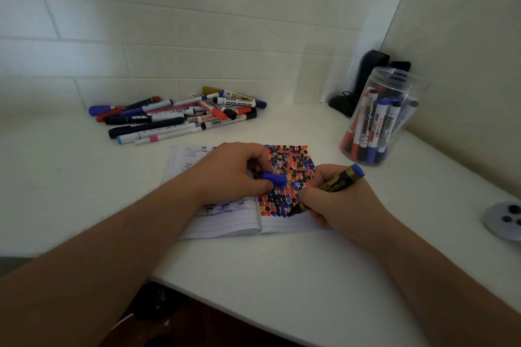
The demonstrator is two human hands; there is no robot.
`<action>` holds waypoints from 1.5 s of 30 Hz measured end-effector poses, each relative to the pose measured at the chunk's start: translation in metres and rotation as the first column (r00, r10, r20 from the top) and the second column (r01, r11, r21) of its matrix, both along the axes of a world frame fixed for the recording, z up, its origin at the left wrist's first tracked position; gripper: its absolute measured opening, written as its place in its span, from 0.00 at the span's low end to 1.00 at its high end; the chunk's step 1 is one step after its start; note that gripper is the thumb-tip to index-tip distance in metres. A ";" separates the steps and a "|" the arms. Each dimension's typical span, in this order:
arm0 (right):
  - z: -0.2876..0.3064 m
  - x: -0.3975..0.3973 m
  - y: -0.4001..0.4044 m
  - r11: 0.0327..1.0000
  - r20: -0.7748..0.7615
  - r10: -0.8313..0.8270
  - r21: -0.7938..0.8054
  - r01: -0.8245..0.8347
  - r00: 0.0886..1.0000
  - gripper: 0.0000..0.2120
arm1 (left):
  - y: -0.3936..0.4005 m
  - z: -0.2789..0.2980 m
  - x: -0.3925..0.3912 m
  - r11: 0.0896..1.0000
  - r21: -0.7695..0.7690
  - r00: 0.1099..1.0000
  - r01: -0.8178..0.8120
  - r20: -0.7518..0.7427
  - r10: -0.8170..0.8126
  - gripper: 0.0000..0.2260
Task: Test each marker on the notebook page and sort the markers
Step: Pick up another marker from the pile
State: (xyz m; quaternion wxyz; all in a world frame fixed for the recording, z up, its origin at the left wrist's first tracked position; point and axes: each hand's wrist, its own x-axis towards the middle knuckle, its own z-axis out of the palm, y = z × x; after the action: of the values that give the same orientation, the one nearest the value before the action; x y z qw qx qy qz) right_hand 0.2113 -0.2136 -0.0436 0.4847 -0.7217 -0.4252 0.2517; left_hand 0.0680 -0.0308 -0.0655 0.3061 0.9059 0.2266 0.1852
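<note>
- Right hand (335,200) grips black-gold marker (335,184), tip on notebook (225,225) page at worktop (282,276) front edge.
- Left hand (231,175) pinches blue cap (272,178), resting on the page.
- Loose marker pile (174,115) at back edge; jar (380,118) of markers at right edge.

One head-worn camera looks forward and down, close over the white table (84,177).

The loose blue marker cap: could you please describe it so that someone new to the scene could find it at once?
Start at the open lined notebook in the middle of the white table, its right page covered in coloured dots. The left hand rests on it, pinching the loose blue marker cap. Unlike the caps in the marker pile and the clear plastic jar, it sits on no marker.
</note>
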 end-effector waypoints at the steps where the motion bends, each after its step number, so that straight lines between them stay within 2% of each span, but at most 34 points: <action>1: 0.000 0.000 0.000 1.000 -0.001 0.001 -0.001 -0.001 1.000 0.11 | 0.000 0.000 0.000 1.000 -0.002 1.000 0.001 0.001 -0.001 0.11; 8: -0.001 0.003 0.003 0.997 -0.037 -0.065 0.030 0.066 0.997 0.12 | -0.001 0.002 -0.001 1.000 -0.010 1.000 0.002 0.011 -0.002 0.10; 20: -0.005 0.005 0.003 0.999 0.024 -0.007 0.036 0.006 1.000 0.15 | -0.003 0.003 -0.003 0.999 -0.050 0.999 0.001 0.050 0.002 0.11; 22: -0.005 0.007 0.005 0.998 -0.025 -0.013 0.058 0.015 1.000 0.15 | -0.003 0.004 -0.005 0.998 -0.070 0.998 0.001 0.070 0.004 0.11; 25: -0.002 0.016 0.006 0.986 -0.198 -0.010 0.161 0.043 0.980 0.16 | -0.004 0.006 -0.006 0.996 -0.092 0.996 0.016 0.091 -0.007 0.12; 28: 0.001 0.023 0.003 0.954 -0.314 0.055 0.296 0.042 0.948 0.11 | -0.004 0.006 -0.007 0.992 -0.119 0.995 0.032 0.101 -0.020 0.13; 35: -0.002 0.025 0.006 0.935 -0.318 0.061 0.350 0.057 0.946 0.11 | -0.006 0.009 -0.007 0.990 -0.137 0.996 0.026 0.092 -0.013 0.14; 45: -0.007 0.022 0.009 0.946 -0.238 0.080 0.325 0.002 0.968 0.11 | -0.008 0.010 -0.008 0.989 -0.144 0.995 0.041 0.101 -0.026 0.14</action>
State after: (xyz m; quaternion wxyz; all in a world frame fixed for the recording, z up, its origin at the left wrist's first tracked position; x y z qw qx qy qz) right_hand 0.2333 -0.2048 -0.0505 0.6402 -0.5871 -0.4111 0.2765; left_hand 0.0603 -0.0387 -0.0553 0.3853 0.8746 0.2088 0.2075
